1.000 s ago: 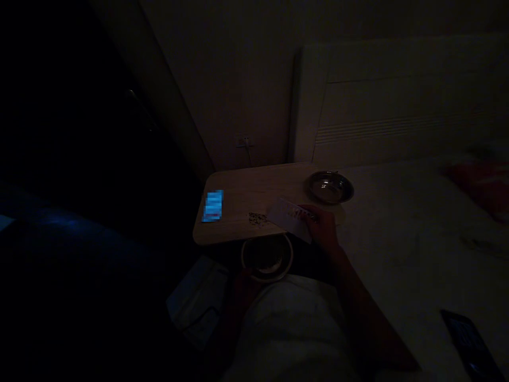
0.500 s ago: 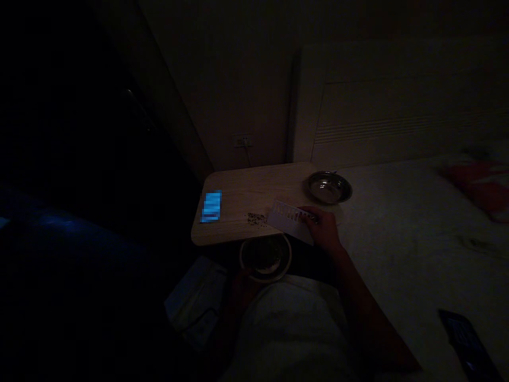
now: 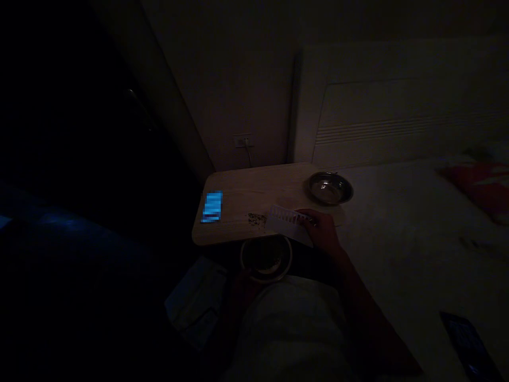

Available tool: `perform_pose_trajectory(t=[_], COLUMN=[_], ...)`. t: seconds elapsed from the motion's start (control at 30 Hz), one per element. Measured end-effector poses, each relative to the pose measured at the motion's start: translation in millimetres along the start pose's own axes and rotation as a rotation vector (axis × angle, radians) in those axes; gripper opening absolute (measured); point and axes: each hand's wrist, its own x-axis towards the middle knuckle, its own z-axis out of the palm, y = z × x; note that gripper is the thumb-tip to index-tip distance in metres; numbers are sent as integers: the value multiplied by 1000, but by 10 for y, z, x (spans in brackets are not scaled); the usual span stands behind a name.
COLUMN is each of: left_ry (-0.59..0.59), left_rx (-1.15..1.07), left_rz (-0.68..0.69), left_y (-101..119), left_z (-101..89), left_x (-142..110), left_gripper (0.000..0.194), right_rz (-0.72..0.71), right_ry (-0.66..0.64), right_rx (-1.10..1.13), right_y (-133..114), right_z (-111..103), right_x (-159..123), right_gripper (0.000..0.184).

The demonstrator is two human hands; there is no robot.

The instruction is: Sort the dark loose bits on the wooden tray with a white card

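Observation:
In the dim light my right hand [image 3: 321,228] is closed on a flat white card with a row of slots [image 3: 287,222]. The card's left end stands beside a small scatter of dark grains [image 3: 256,219] near the front edge of the wooden table [image 3: 238,185]. Just below that edge, my left hand [image 3: 244,284] grips the left side of a round bowl with a pale rim [image 3: 290,260]. Something light-coloured lies at the bottom of the bowl, too dark to name. The left fingers are mostly lost in shadow.
A shiny metal bowl [image 3: 331,189] sits at the table's right end, a lit phone [image 3: 212,206] at its left. A wall socket with a plugged cord [image 3: 243,140] is behind. To the right is a bed [image 3: 389,223] with a dark phone-like object [image 3: 469,342].
The slotted card has shifted slightly down and left, close against the grains. The left hand and its bowl stay about where they were.

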Motion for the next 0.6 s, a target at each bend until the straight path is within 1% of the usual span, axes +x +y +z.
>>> perform_pose_trajectory(t=[0.07,0.17,0.3,0.37,0.47,0.53,0.6], left_ry=[-37,-70,-64,-80,-104,-104,-109], left_rx=[-4,-10,4,15,21,28,31], left_rz=[-18,-44,-79,-42,0,-4,-21], left_y=[1,-7,-7,5,25,33,38], left_z=[-10,-6,-69,-140,-221,-219,-170], left_x=[0,-6,19,46,70,56,20], left_gripper=[36,32,28,30,33,34,35], right_rz=[5,5,-11,-12,11,29,34], right_ry=[0,2,-41,-38,7,29,27], right_rx=[16,27,28,33,28,23,19], right_y=[16,28,13,2,-6,-5,-5], right_z=[13,25,9,-6,-19,-17,-8], right_x=[3,12,13,7,-6,-17,-30], right_gripper=[25,25,26,26,25,25,25])
